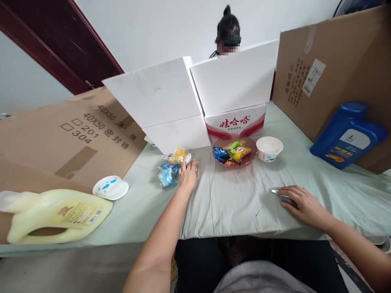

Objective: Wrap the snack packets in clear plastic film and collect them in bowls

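My left hand (187, 176) reaches forward over the pale green cloth (238, 199) and rests on a small clear-wrapped packet at the right edge of a pile of snack packets (171, 167), blue and yellow ones. Its fingers curl down onto the packet. My right hand (301, 202) lies flat on the cloth to the right, fingers stretched over a small dark and silver object (279, 193). A reddish plate (247, 158) with several snack packets stands beyond, and a white paper bowl (269, 148) sits to its right.
A white lid (110, 187) and a pale yellow jug (58, 213) lying on its side are at the left. A blue jug (346, 136) leans at the right. Cardboard sheets and white foam boards (189, 97) wall the table; a person sits behind them.
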{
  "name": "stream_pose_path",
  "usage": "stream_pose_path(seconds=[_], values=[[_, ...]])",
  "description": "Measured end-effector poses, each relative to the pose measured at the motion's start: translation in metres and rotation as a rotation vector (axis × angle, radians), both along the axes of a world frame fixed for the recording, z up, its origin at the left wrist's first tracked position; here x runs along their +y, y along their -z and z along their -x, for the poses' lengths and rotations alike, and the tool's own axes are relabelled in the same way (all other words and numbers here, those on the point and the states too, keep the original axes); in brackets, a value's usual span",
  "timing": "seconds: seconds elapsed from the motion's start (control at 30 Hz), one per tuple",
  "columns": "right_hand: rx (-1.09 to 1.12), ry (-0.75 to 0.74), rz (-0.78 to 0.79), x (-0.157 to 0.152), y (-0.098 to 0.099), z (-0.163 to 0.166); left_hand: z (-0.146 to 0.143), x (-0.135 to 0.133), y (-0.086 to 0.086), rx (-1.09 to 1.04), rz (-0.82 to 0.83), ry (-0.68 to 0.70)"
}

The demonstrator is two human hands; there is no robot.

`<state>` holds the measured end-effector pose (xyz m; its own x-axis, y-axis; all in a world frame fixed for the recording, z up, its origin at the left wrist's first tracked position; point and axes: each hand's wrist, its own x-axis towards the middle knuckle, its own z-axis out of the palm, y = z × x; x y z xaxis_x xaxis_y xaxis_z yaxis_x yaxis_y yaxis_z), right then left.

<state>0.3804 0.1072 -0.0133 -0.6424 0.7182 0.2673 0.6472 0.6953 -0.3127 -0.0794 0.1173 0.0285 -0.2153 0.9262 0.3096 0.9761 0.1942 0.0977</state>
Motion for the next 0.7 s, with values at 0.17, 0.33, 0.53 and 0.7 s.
stream_pose_path(seconds=[0.17,0.33,0.53,0.7], values=[[0.024,0.055,-0.116,-0.009,0.004,0.005,-0.015,-0.002,0.007,0.128,0.087,-0.034],[0.014,0.056,-0.126,-0.01,0.003,0.007,-0.014,-0.002,0.011,0.109,0.051,-0.176],[0.024,0.07,-0.139,-0.012,0.001,0.009,-0.012,-0.005,0.005,0.047,-0.008,-0.132],[0.036,0.065,-0.136,-0.011,0.001,0.009,-0.073,-0.029,0.011,-0.126,-0.122,0.241]])
